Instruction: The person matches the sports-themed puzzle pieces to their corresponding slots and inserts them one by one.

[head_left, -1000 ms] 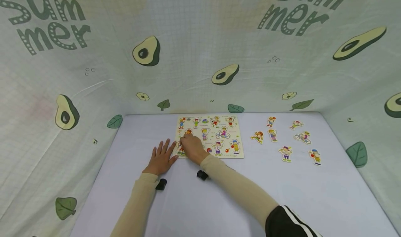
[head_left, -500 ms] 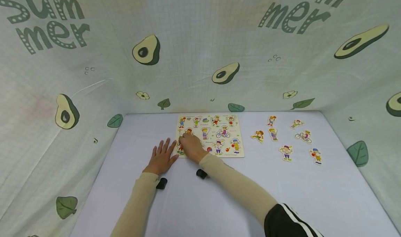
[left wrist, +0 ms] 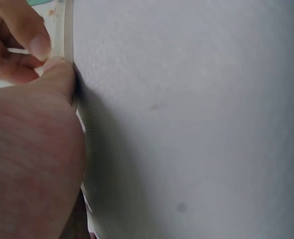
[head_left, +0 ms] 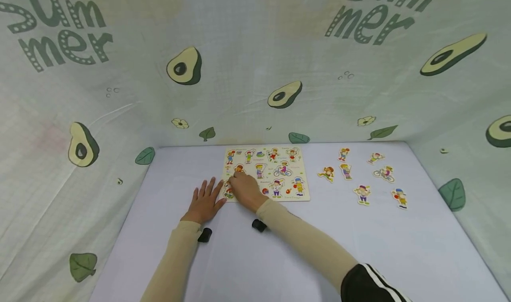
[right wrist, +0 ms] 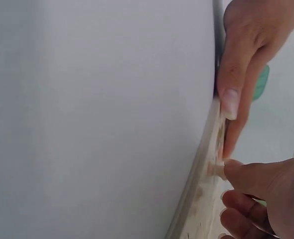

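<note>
A cream puzzle board (head_left: 300, 166) printed with children doing sports lies at the back middle of the white table. My left hand (head_left: 203, 202) lies with spread fingers at its left edge; in the left wrist view the thumb (left wrist: 57, 74) touches the board's side. Over the lower left part of the board, my right hand (head_left: 248, 191) has its fingers bent. In the right wrist view, its thumb and fingers pinch a small, thin wooden puzzle piece (right wrist: 217, 169) close over the board. The picture on that piece is hidden.
Several loose puzzle pieces lie right of the board, among them a cyclist (head_left: 384, 174), a running child (head_left: 327, 174) and a child in a blue cap (head_left: 399, 198). Behind the table hangs a cloth (head_left: 239, 115) printed with avocados. Small black devices (head_left: 259, 225) sit at both wrists.
Both hands stay nearly in place, the right one still at the lower left of the board. The head view shifts slightly; the loose pieces have not moved on the table.
</note>
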Motion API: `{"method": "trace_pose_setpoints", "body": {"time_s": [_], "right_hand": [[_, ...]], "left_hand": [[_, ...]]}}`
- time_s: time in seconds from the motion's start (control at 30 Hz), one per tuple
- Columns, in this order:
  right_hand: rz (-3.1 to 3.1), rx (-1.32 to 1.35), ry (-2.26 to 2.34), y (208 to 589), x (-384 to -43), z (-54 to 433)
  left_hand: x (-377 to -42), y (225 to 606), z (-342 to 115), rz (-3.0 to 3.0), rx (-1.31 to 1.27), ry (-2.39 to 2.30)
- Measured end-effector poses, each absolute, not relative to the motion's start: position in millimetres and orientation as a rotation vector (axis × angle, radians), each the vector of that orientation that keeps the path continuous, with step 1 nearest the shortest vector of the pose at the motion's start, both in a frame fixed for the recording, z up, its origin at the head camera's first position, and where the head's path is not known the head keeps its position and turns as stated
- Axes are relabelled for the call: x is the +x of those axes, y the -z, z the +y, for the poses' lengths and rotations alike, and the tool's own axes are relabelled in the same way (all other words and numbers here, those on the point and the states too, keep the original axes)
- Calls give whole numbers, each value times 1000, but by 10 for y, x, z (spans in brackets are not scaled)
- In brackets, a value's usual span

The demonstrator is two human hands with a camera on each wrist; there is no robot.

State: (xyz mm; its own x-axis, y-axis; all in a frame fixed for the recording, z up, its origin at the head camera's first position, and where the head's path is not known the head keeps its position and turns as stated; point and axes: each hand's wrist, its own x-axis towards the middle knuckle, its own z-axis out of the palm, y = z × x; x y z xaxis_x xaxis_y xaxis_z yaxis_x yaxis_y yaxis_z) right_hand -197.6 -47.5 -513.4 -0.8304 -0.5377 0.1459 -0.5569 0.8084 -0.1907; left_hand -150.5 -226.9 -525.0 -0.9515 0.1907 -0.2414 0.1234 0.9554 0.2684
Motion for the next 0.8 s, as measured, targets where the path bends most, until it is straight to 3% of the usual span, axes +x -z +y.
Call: {"method": "trace_pose_setpoints", "body": {"time_s": [0.8], "right_hand": [[-2759,591,-623,4927,-1713,1128]], "left_hand": [[-1504,5285,-2288,2829,240,-385]]}}
